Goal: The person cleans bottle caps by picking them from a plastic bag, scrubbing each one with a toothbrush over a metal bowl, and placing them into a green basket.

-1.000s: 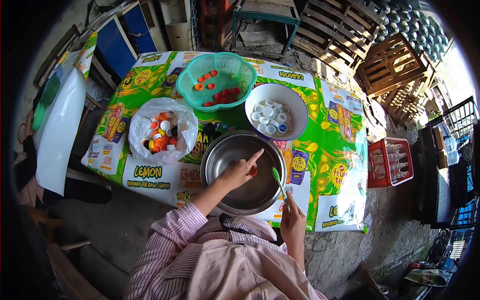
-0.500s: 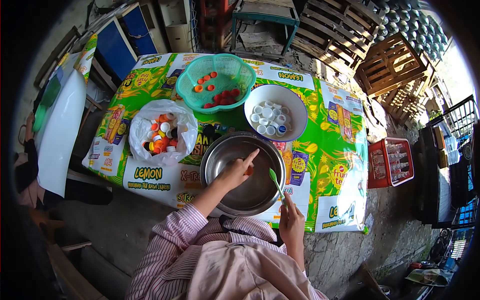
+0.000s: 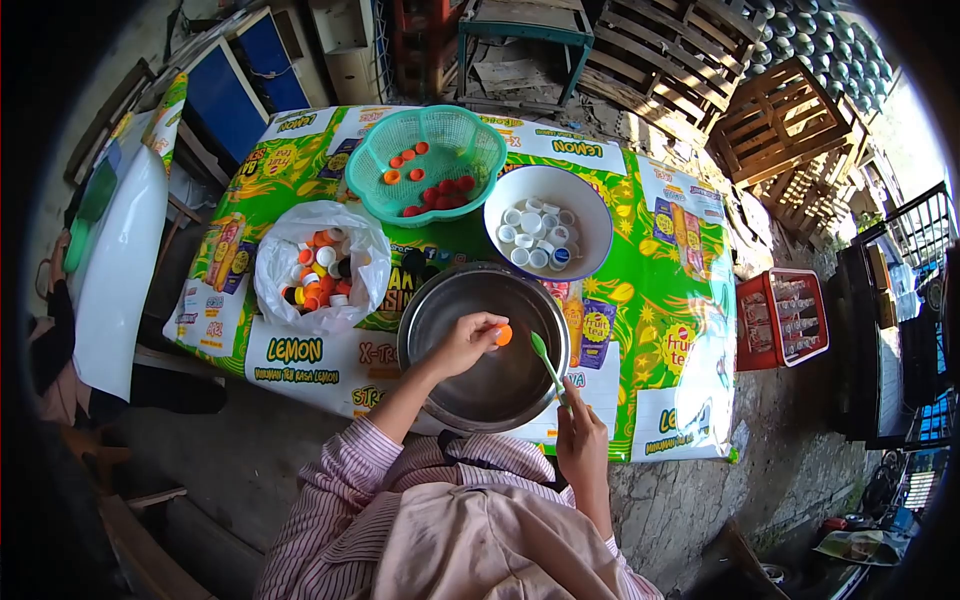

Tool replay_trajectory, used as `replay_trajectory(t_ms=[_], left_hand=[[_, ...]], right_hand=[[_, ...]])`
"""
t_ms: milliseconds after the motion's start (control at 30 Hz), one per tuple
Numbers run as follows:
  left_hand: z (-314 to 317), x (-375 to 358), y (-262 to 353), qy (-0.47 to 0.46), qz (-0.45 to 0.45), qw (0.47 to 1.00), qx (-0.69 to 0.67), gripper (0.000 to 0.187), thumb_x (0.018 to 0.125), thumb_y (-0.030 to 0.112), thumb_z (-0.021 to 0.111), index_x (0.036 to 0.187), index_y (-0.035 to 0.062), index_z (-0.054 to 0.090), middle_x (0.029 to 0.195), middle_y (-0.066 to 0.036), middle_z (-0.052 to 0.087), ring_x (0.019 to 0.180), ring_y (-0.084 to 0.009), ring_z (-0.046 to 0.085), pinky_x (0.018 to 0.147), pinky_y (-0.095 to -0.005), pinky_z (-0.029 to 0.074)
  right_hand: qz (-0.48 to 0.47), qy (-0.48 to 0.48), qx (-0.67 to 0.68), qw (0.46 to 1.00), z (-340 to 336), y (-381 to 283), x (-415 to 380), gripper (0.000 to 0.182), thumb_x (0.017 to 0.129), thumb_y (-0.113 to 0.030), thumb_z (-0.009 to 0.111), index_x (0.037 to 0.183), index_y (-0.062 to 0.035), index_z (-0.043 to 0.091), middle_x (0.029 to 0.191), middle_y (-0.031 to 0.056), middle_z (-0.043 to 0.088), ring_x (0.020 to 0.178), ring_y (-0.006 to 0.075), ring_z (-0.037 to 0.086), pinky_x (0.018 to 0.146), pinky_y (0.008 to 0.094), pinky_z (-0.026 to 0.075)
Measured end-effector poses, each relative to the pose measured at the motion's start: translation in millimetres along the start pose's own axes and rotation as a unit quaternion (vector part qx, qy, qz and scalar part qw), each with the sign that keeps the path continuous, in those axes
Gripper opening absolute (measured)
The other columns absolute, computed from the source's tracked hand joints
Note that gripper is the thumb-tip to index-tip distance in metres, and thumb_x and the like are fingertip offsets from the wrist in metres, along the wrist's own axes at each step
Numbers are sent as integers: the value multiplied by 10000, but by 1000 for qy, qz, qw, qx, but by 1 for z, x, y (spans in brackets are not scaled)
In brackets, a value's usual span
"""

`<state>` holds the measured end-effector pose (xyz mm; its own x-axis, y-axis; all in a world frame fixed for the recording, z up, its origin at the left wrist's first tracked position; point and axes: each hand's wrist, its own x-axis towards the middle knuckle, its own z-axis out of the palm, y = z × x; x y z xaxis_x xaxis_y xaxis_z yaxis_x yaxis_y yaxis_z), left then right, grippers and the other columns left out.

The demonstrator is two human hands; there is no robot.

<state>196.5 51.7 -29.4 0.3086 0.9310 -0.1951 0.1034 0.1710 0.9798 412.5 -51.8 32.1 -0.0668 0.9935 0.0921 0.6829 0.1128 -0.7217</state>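
Over the metal basin [image 3: 415,375], my left hand [image 3: 464,346] pinches an orange bottle cap [image 3: 503,335]. My right hand [image 3: 582,432] grips the handle of a green toothbrush [image 3: 547,366], its head tilted up over the basin's right side. Behind the basin stands a white enamel bowl [image 3: 598,215] with a dark rim, holding several white caps [image 3: 533,222]. To its left is a teal plastic colander [image 3: 400,208] with orange caps [image 3: 392,177] and red caps [image 3: 447,190]. A white plastic bag [image 3: 368,245] of mixed caps lies open left of the basin.
A printed green and white cover [image 3: 640,390] lies over the table. At right, a red crate [image 3: 768,318] sits on the floor. Wooden pallets [image 3: 780,120] and a small stand [image 3: 525,25] are behind. Another person's hand [image 3: 62,252] shows at far left beside a white surface [image 3: 125,255].
My left index finger, earlier stretched out, has curled in, and the orange cap now shows clearly at the fingertips. The toothbrush has shifted slightly left.
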Motion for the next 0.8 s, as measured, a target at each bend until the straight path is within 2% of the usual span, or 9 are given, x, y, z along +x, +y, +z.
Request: replay_trajectory(t_ms=[67,100,200,300,433,600,667,733,800], left_hand=[[-1,-7,13,24,-88,973,-212,256,931,111,485,1159,1,526,1086,-99,584,946,-169,607,829,-245,514],[-4,-11,17,9,-101,956,-277,257,945,110,450,1169,3,517,1118,-112,569,1008,-197,591,864,-259,514],[-3,-18,21,11,-128,922,-366,265,946,108,445,1179,-2,505,1126,-113,566,1034,-215,585,874,-274,514],[-3,-26,17,-27,-84,899,-428,293,946,97,428,1205,-27,484,1168,-128,553,1083,-255,562,918,-298,492],[1,-31,15,9,-98,908,-407,289,944,91,431,1205,-20,489,1163,-120,556,1086,-238,559,929,-301,485],[1,-38,23,41,-78,929,-359,277,939,82,440,1194,-7,501,1159,-113,559,1070,-220,565,925,-298,487],[0,-38,23,45,-77,927,-364,274,937,81,445,1190,-6,502,1159,-113,559,1071,-219,564,924,-298,488],[-2,-38,26,49,-76,926,-367,271,935,80,450,1187,-6,504,1160,-113,558,1072,-219,564,922,-298,489],[-5,-37,30,41,-89,909,-406,250,932,80,465,1153,-17,529,1118,-106,572,1032,-206,580,903,-299,502]], right_hand=[[4,-18,-7,1000,0,-4,3,432,857,-63,529,1282,-124,479,824,170,623,632,322,615,552,412,464],[5,-18,-7,1000,2,-5,5,432,857,-63,529,1282,-124,479,824,170,623,632,322,615,552,412,464],[-39,3,-25,999,8,-12,9,449,860,-74,528,1300,-137,459,803,166,618,616,324,607,538,422,458],[-61,-60,-24,996,15,-18,10,481,866,-91,518,1332,-158,418,765,159,602,590,330,588,506,421,446],[-49,-4,-36,998,17,-11,15,477,869,-79,512,1330,-162,423,744,154,591,571,322,579,492,419,439],[-80,-43,-16,996,19,-16,11,481,866,-77,519,1330,-161,426,731,139,589,551,309,574,483,412,436],[-44,-3,-33,998,19,-10,16,491,861,-79,527,1333,-166,422,725,136,584,552,308,575,483,411,438],[-53,4,-22,998,16,-15,13,501,857,-73,527,1337,-160,415,723,135,584,557,307,577,486,407,440],[-79,-66,-39,994,15,-23,6,519,846,-50,525,1341,-149,407,733,135,591,570,300,586,494,405,448]])
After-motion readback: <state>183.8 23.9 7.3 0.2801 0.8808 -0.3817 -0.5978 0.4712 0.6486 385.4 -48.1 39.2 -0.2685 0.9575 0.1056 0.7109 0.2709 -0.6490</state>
